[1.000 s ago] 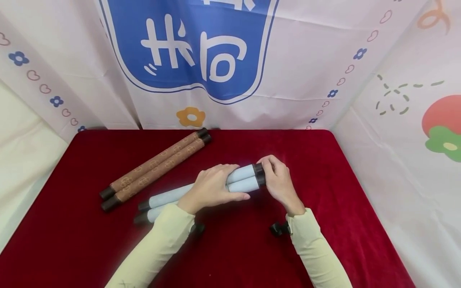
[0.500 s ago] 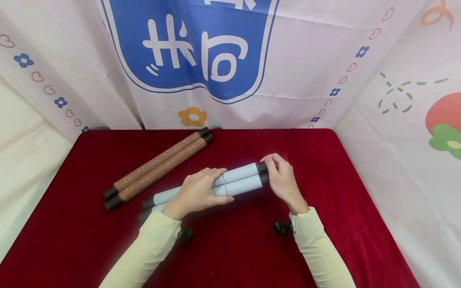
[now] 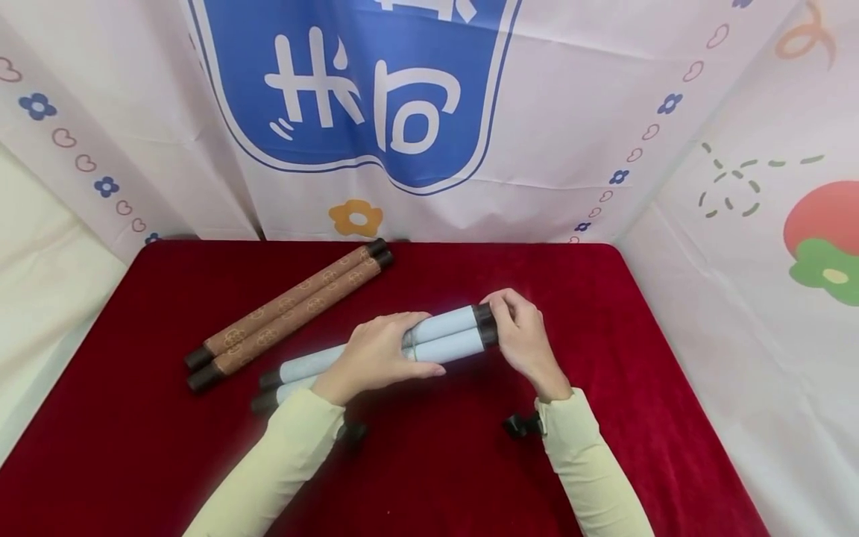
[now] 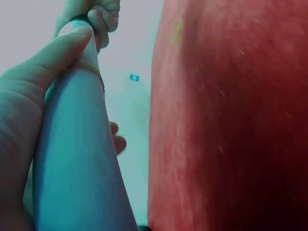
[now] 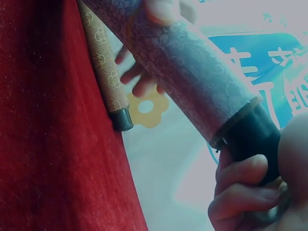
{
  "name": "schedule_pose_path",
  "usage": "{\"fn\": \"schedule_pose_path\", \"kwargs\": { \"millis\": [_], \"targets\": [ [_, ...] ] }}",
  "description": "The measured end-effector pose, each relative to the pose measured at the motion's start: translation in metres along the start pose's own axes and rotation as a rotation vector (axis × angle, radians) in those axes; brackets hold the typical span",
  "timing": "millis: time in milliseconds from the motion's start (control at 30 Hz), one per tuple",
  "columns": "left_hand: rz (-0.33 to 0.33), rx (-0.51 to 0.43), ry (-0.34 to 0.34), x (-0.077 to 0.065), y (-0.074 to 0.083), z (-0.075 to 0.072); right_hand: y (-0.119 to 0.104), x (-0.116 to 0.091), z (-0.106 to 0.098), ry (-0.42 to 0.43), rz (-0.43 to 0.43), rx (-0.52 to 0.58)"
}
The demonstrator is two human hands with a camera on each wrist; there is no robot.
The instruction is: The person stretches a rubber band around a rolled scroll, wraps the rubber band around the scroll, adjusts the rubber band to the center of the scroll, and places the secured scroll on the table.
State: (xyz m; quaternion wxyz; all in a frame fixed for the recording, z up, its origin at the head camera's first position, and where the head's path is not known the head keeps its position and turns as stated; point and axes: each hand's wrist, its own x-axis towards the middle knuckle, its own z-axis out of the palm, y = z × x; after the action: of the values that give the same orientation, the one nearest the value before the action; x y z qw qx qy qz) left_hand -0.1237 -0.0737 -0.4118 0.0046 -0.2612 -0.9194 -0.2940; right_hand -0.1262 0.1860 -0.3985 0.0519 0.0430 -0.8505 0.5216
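Observation:
A light blue patterned scroll (image 3: pixel 452 335), two rolls side by side with black end caps, slants across the middle of the table in the head view. My left hand (image 3: pixel 376 358) grips it around its middle, thumb along the near roll. Just past that thumb, a thin band (image 4: pixel 89 68) circles the rolls. At the scroll's right end, my right hand (image 3: pixel 523 335) holds the black end caps (image 5: pixel 252 139), its fingers curled around them in the right wrist view. The left hand's other fingers are mostly hidden behind the rolls.
A brown patterned scroll (image 3: pixel 288 309), also two rolls with black caps, lies farther back on the left. Red cloth (image 3: pixel 436 462) covers the table. A printed white curtain (image 3: pixel 550 134) hangs along its back edge, and more fabric stands at both sides.
My left hand has slid left along the blue scroll, uncovering the band and more of the rolls. The right hand stays at the capped end. The brown scroll has not moved.

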Motion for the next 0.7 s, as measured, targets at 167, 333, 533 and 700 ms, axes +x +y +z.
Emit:
{"fn": "schedule_pose_path", "kwargs": {
  "millis": [167,333,533,700],
  "targets": [
    [-0.033,-0.023,-0.002,-0.017,-0.013,-0.008,-0.001,0.001,-0.002,0.0,0.009,0.005],
    [-0.001,0.019,-0.014,-0.018,-0.011,-0.011,-0.002,0.0,-0.001,-0.006,0.008,-0.001],
    [-0.001,-0.013,-0.008,-0.013,-0.005,-0.005,-0.001,-0.002,0.001,-0.021,0.001,0.001],
    [-0.041,-0.023,0.027,-0.022,-0.014,-0.007,0.0,-0.001,-0.005,-0.019,0.008,0.011]
  ]
}}
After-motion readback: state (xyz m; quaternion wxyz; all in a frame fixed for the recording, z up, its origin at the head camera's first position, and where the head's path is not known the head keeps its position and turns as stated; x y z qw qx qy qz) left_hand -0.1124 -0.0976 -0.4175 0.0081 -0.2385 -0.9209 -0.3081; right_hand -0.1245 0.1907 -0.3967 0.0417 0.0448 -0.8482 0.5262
